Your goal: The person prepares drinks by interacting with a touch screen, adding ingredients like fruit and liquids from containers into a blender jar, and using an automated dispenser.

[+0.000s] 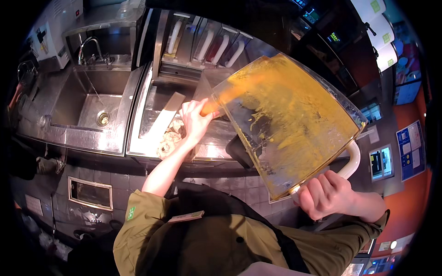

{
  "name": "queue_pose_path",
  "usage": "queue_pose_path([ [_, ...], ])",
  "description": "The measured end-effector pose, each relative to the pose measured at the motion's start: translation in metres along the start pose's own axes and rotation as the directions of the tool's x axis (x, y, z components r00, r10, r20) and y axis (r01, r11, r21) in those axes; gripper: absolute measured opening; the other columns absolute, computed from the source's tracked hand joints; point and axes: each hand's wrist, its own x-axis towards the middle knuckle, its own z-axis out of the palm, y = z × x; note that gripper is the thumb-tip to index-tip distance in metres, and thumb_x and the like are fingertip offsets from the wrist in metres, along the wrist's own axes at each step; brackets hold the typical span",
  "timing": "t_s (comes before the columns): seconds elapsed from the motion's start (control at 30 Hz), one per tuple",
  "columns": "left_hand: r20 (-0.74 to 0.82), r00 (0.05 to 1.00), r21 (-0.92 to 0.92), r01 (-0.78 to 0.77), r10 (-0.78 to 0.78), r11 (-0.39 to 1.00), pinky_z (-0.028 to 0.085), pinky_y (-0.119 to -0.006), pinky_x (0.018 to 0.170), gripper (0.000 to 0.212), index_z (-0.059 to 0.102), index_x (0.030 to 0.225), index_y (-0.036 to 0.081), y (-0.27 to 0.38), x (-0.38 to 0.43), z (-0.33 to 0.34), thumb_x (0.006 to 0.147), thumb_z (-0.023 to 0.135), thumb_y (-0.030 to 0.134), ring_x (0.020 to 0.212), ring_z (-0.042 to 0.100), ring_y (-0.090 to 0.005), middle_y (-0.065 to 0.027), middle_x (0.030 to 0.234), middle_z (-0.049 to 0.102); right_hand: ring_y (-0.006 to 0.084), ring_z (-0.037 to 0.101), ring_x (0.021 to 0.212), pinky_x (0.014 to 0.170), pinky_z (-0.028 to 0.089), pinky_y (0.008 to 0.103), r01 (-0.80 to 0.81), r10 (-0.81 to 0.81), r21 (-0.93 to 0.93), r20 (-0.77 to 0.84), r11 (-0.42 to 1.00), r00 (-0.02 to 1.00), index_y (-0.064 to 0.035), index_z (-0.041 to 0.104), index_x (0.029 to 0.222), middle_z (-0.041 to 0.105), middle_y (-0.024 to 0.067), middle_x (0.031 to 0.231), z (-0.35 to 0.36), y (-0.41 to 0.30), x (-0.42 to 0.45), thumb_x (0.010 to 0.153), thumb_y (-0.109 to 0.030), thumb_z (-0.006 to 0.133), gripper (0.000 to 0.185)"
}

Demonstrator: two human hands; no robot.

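A large clear plastic container, its walls smeared with thick yellow-orange pulp, is held up tilted over the counter edge. My right hand is closed around its curved white handle at the lower right. At the container's left rim, my left hand grips an orange tool, which looks like a spatula. The tool's far part is blurred against the yellow pulp, so its end cannot be made out.
Left of the counter is a steel sink with a curved faucet. Clear bins with white handles line the back. A patterned cloth, a pale flat strip and a dark container are nearby. Another person's hand shows far left.
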Motion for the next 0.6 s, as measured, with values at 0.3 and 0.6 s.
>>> queue_pose_path([
  [0.3, -0.059, 0.998, -0.005, 0.022, -0.022, 1.000, 0.036, -0.033, 0.074, 0.045, 0.061, 0.092, 0.005, 0.000, -0.010, -0.015, 0.053, 0.075, 0.024, 0.082, 0.044, -0.0223, -0.0043, 0.077, 0.054, 0.0079, 0.026, 0.037, 0.038, 0.014, 0.0235, 0.070, -0.071, -0.027, -0.019, 0.997, 0.997, -0.0095, 0.027, 0.049, 0.022, -0.0025, 0.044, -0.009, -0.008, 0.004, 0.045, -0.011, 0.047, 0.021],
  [0.6, -0.103, 0.993, -0.003, 0.057, -0.057, 0.998, 0.035, -0.034, 0.073, 0.046, 0.061, 0.092, 0.005, -0.001, -0.021, -0.036, 0.054, 0.074, 0.025, 0.081, 0.043, -0.0228, -0.0045, 0.076, 0.054, 0.0081, 0.023, 0.037, 0.039, 0.013, 0.0242, 0.104, -0.105, -0.027, -0.037, 0.994, 0.994, -0.0102, 0.026, 0.048, 0.019, -0.0030, 0.045, -0.016, -0.014, 0.005, 0.043, -0.012, 0.047, 0.022],
])
